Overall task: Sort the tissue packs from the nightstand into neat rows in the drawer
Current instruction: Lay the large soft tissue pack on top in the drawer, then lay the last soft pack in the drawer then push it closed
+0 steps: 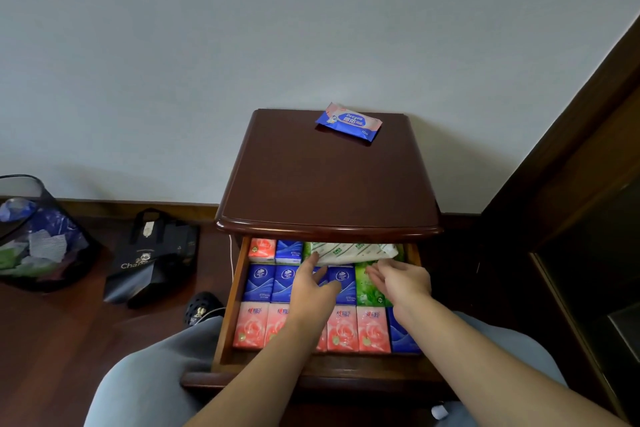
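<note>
While both spread hands (left hand, right hand) hover, white pack lies just beyond.

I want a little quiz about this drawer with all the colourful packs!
1. True or false: the dark wooden nightstand top holds one blue-and-pink wipes packet.
2. Which hand touches the large white-and-green soft pack: A left hand, B right hand?
3. What colour is the lone pack at the right end of the front row of pink rose packs?

Key: 1 true; 2 A; 3 blue.
</note>
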### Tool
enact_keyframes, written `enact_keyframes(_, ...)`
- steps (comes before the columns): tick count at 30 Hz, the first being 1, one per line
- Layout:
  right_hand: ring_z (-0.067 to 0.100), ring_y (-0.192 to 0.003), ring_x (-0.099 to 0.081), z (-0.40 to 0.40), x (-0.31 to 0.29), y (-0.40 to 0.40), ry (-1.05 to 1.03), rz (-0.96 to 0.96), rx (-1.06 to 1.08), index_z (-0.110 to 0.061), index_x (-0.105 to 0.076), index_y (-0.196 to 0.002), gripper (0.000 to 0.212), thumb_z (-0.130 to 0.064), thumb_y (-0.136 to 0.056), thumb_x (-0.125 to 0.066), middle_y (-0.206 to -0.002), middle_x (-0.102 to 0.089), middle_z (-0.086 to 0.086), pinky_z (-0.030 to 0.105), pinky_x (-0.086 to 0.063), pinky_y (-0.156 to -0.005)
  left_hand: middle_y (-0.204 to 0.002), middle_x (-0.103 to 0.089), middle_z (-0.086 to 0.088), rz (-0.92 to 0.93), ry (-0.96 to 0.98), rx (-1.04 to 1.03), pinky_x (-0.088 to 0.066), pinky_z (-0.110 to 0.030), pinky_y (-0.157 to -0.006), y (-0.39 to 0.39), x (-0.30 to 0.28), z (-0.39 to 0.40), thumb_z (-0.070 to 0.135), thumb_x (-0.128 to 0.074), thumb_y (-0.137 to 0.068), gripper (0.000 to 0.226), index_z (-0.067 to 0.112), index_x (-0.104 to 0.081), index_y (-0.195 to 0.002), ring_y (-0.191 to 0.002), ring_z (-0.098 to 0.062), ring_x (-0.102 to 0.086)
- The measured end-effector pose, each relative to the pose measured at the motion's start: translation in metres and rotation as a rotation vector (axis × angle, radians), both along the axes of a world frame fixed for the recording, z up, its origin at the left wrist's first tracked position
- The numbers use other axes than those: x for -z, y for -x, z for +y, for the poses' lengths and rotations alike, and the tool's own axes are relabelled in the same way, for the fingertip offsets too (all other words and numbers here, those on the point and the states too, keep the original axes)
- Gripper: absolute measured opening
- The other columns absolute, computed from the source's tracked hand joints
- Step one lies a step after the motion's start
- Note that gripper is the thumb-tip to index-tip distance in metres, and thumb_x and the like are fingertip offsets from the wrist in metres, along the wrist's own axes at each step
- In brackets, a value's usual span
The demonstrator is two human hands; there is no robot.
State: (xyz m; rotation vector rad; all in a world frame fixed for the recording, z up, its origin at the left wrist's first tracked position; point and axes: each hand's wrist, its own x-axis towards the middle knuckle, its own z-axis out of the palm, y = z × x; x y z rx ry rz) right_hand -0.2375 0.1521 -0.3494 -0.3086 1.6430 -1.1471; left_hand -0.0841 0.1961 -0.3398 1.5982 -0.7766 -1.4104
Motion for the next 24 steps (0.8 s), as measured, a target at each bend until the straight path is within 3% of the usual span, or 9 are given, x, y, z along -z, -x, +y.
enact_keyframes(2,0.017,-0.069,-0.079,-0.001,0.0,0.0,-0.004,-0.01,-0.013,-0.005,-0.07,-0.093,0.004,-0.002,-0.095,-0.072,-0.087,-0.078,0.014,0.024,-0.063,-0.06,-0.153,-0.05,0.0,0.005,-0.004,0.009,-0.052,-0.01,-0.057,0.0,-0.001,-0.003,-0.005,-0.068,-0.09,0.082,0.025,-0.034,-0.159,-0.114,-0.002,-0.058)
enact_keyframes(4,0.018,-0.07,-0.08,-0.001,0.0,0.0,0.005,0.038,-0.039,-0.009,-0.069,-0.09,0.008,-0.006,-0.097,-0.072,-0.088,-0.078,0.012,0.028,-0.064,-0.063,-0.155,-0.047,0.002,-0.017,0.005,0.018,-0.059,-0.021,-0.082,0.0,-0.001,-0.006,-0.005,-0.068,-0.09,0.083,0.025,-0.033,-0.159,-0.129,-0.007,-0.05)
enact_keyframes(8,0.009,-0.07,-0.078,-0.002,0.003,0.003,0.047,0.453,-0.238,-0.028,-0.067,-0.097,0.007,-0.023,-0.098,-0.072,-0.093,-0.075,-0.004,0.036,-0.067,-0.069,-0.158,-0.043,0.006,-0.07,0.033,0.015,-0.044,-0.045,-0.116,-0.005,-0.001,-0.011,-0.002,-0.067,-0.09,0.082,0.024,-0.034,-0.16,-0.143,-0.015,-0.043)
enact_keyframes(11,0.003,-0.066,-0.076,0.002,-0.007,0.003,0.088,0.583,-0.348,-0.03,-0.069,-0.097,0.008,-0.038,-0.098,-0.071,-0.087,-0.075,-0.008,0.032,-0.066,-0.062,-0.154,-0.042,0.011,-0.109,0.066,0.041,-0.05,-0.036,-0.11,-0.006,-0.004,-0.01,0.0,-0.068,-0.092,0.075,0.024,-0.037,-0.156,-0.138,-0.01,-0.046)
enact_keyframes(14,0.002,-0.061,-0.073,0.011,-0.026,0.006,0.255,0.722,-0.514,-0.028,-0.066,-0.077,0.031,-0.052,-0.097,-0.064,-0.07,-0.074,-0.01,0.028,-0.063,-0.054,-0.126,-0.056,0.013,-0.31,0.098,0.003,-0.056,-0.017,-0.071,-0.008,-0.008,-0.001,0.018,-0.068,-0.095,0.03,0.031,-0.057,-0.119,-0.104,-0.003,-0.061)
enact_keyframes(16,0.007,-0.055,-0.067,0.01,-0.044,0.01,0.455,0.86,-0.593,-0.024,-0.058,-0.065,0.045,-0.051,-0.1,-0.059,-0.062,-0.067,-0.004,0.027,-0.056,-0.05,-0.091,-0.066,0.01,-0.481,0.192,0.04,-0.057,-0.031,-0.063,-0.013,-0.019,0.003,0.034,-0.064,-0.095,0.008,0.029,-0.062,-0.09,-0.078,-0.003,-0.063)
enact_keyframes(18,0.012,-0.055,-0.056,-0.005,-0.062,0.013,0.626,0.989,-0.561,-0.021,-0.048,-0.061,0.048,-0.044,-0.103,-0.057,-0.058,-0.055,-0.001,0.03,-0.043,-0.05,-0.075,-0.062,0.007,-0.618,0.345,0.117,-0.054,-0.031,-0.059,-0.019,-0.032,-0.005,0.04,-0.059,-0.098,0.025,0.029,-0.058,-0.076,-0.067,-0.006,-0.06)
enact_keyframes(22,0.011,-0.093,-0.062,-0.045,-0.085,0.013,0.697,0.985,-0.522,-0.023,-0.065,-0.098,0.008,-0.029,-0.101,-0.061,-0.103,-0.062,-0.007,0.032,-0.051,-0.083,-0.099,-0.058,0.016,-0.795,0.609,0.088,-0.048,-0.024,-0.08,-0.022,-0.065,-0.049,0.031,-0.054,-0.102,0.01,0.029,-0.059,-0.094,-0.093,-0.005,-0.055)
enact_keyframes(24,0.019,-0.128,-0.053,-0.068,-0.078,0.014,0.61,1.038,-0.606,-0.021,-0.061,-0.129,0.029,-0.03,-0.101,-0.062,-0.136,-0.054,-0.001,0.029,-0.041,-0.105,-0.127,-0.058,0.011,-0.927,0.596,0.139,-0.042,-0.029,-0.099,-0.022,-0.069,-0.079,0.032,-0.053,-0.103,0.023,0.028,-0.059,-0.124,-0.119,-0.012,-0.053)
